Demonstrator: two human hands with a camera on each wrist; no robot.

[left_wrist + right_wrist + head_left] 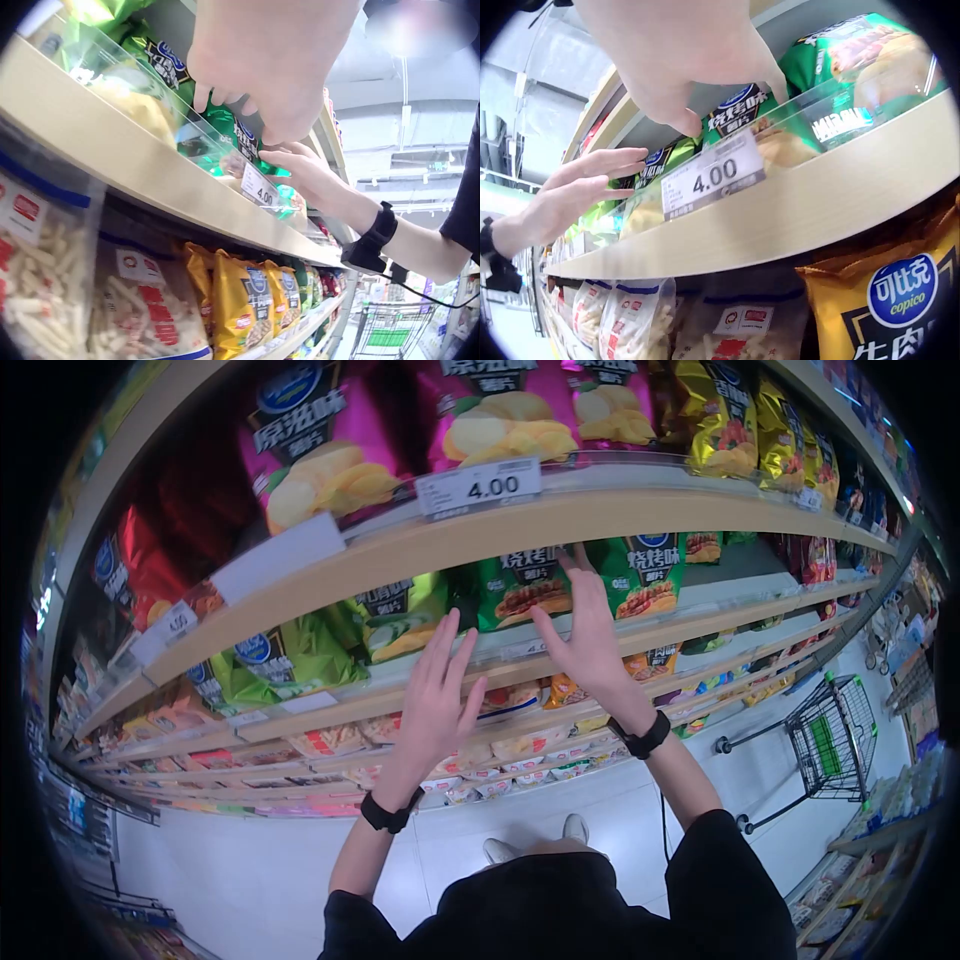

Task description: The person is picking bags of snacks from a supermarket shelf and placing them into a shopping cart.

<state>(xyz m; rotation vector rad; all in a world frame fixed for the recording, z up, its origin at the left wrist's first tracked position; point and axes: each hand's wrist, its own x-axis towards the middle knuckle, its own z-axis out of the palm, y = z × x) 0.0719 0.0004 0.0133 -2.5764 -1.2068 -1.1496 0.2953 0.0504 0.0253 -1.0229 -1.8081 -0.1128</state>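
Observation:
A green bag of potato chips stands on the shelf behind a clear front lip. My right hand reaches over it, fingers extended along its right side and thumb near its front. In the right wrist view, thumb and fingers of the right hand span the upper part of this bag. My left hand is held up in front of the shelf, fingers straight, nearest to a light green bag of chips. Nothing is held in it. A 4.00 price tag sits on the shelf edge below the right hand.
Another green chip bag stands to the right. Above, a shelf edge carries pink chip bags. Lower shelves hold orange chip bags and clear snack bags. A shopping cart stands on the floor at the right.

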